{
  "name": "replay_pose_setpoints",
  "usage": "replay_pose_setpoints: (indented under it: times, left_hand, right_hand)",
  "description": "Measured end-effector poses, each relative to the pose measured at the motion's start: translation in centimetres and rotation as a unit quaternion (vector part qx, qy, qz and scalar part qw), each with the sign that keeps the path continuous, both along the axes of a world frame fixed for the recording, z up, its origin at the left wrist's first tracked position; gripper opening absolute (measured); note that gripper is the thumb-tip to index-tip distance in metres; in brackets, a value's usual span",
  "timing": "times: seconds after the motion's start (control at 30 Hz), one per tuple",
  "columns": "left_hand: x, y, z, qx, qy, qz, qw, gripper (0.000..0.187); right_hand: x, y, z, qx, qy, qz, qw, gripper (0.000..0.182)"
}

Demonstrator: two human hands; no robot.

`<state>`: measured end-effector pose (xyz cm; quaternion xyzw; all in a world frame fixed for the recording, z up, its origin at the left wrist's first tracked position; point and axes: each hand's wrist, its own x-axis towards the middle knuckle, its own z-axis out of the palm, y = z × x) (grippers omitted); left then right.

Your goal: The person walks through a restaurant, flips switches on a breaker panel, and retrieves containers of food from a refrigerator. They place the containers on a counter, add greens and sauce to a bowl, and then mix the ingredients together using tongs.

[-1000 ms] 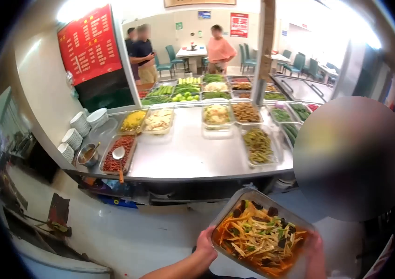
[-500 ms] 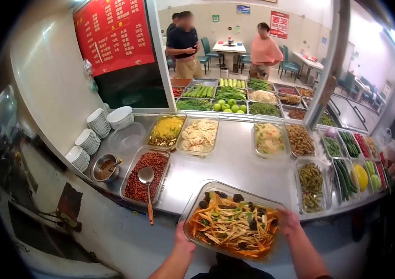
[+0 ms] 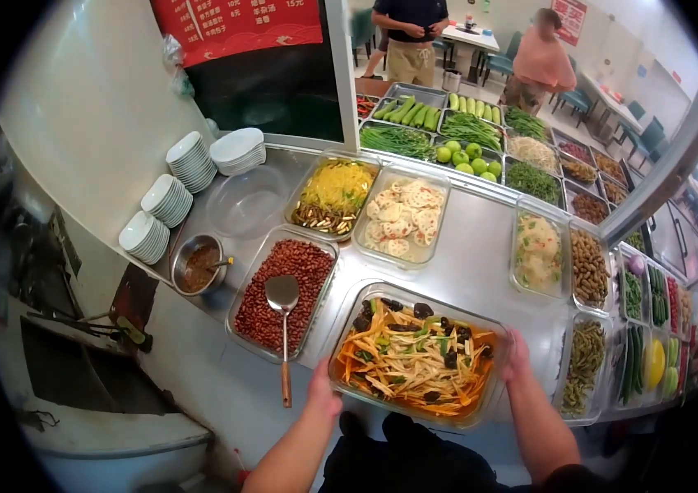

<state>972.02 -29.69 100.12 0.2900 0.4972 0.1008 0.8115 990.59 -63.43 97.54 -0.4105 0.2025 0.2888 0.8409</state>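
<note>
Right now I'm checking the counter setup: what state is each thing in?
Shredded salad tray: full, held at both ends over the counter edge.
Left hand: gripping the tray's near-left end.
Right hand: gripping its right end.
Peanut tray: full, uncovered.
Ladle: resting across the peanuts.
Clear bowl: empty.
White plates: stacked.

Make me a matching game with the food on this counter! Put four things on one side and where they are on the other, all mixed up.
Things:
1. metal ladle
2. stacks of white plates
3. green apples
4. tray of shredded salad

Places:
A. held between the left hand and right hand
B. lying on the tray of red peanuts
C. behind the glass, among the raw vegetables
D. along the wall at the left end of the steel counter

Pairs: 1-B, 2-D, 3-C, 4-A
</note>
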Motion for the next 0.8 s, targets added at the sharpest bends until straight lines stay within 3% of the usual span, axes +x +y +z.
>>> replay_pose_setpoints:
  times: [0.07,0.1,0.13,0.17,0.2,0.23,0.27,0.37,0.43,0.57,0.63,0.67,0.73,0.8]
  left_hand:
    - [0.7,1.4,4.0,-0.01,0.065,-0.004,0.998,0.04]
    - [1.6,1.3,6.6,0.059,0.063,0.007,0.996,0.033]
    - [2.1,1.3,7.9,0.126,0.062,0.017,0.99,0.026]
    - [2.5,0.8,7.3,0.118,0.058,0.012,0.991,0.026]
    - [2.4,0.8,6.5,0.223,0.071,-0.091,0.968,0.019]
    - [2.2,0.7,6.4,0.32,0.083,-0.194,0.924,0.016]
    - [2.0,0.9,6.5,0.317,0.083,-0.202,0.923,0.016]
    - [2.4,1.8,6.3,0.291,0.092,-0.252,0.918,0.019]
    - [2.1,1.7,4.8,0.304,0.02,-0.232,0.924,0.014]
    - [1.9,2.1,6.6,0.297,0.05,-0.252,0.919,0.015]
    - [1.4,2.3,6.4,0.308,0.032,-0.274,0.91,0.057]
    - [1.1,2.3,6.4,0.307,0.03,-0.276,0.91,0.057]
    - [0.6,2.2,6.4,0.329,0.015,-0.244,0.912,0.016]
    - [-0.9,2.3,8.5,0.352,0.058,-0.296,0.886,0.015]
  right_hand:
    - [-0.2,0.2,-0.1,-0.022,0.054,-0.069,0.996,0.042]
    - [-0.7,-0.5,-0.7,-0.021,0.051,-0.074,0.996,0.042]
    - [-2.1,-1.4,-1.4,-0.19,-0.032,-0.093,0.977,0.035]
    - [-2.8,-2.3,-0.9,-0.36,-0.114,-0.108,0.92,0.03]
    - [-3.7,-2.5,-0.7,-0.363,-0.112,-0.111,0.918,0.03]
    - [-5.2,-2.3,0.8,-0.49,-0.153,-0.01,0.858,0.023]
    - [-6.5,-1.9,2.1,-0.6,-0.187,0.091,0.772,0.024]
    - [-6.4,-0.3,5.0,-0.572,-0.158,0.032,0.805,0.024]
    - [-6.0,-0.2,6.4,-0.572,-0.155,0.029,0.805,0.023]
    - [-6.2,-0.9,6.7,-0.587,-0.17,0.05,0.79,0.023]
    - [-6.6,-1.7,5.9,-0.599,-0.181,0.045,0.779,0.023]
    - [-6.7,-1.7,6.1,-0.608,-0.196,0.041,0.769,0.023]
    - [-7.2,-1.7,6.9,-0.603,-0.196,0.045,0.772,0.023]
    - [-8.4,-1.7,8.0,-0.599,-0.191,0.051,0.776,0.023]
